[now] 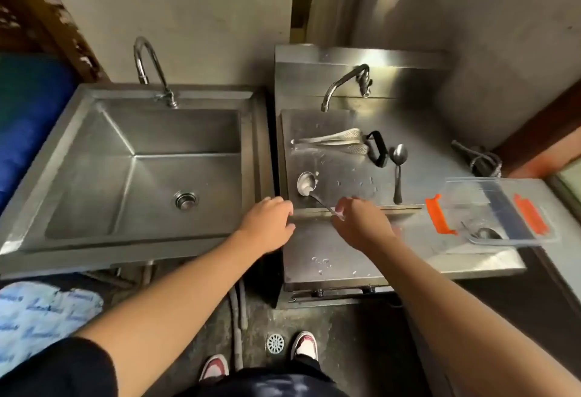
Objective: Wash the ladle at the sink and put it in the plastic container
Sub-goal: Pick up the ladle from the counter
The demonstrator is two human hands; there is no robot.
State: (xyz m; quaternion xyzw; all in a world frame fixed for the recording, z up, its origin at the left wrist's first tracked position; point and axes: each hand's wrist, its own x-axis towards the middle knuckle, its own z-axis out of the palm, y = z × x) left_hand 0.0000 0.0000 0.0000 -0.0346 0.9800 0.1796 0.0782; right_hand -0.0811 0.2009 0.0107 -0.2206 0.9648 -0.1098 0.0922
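A small steel ladle (306,183) lies on the wet steel counter, bowl up, its thin handle running down-right to the counter's step. My right hand (361,224) pinches the end of that handle. My left hand (270,224) hovers beside it at the gap between sink and counter, fingers loosely curled, holding nothing. The deep steel sink (94,145) with its curved tap (151,70) is on the left. A clear plastic container (534,236) with orange clips sits at the counter's right edge, with a utensil inside.
On the counter's back lie steel tongs (333,142), a black peeler-like tool (377,148) and a spoon (398,173). A second tap (345,82) rises behind them. A dark cable bundle (481,158) sits at the far right. My feet stand by a floor drain (275,343).
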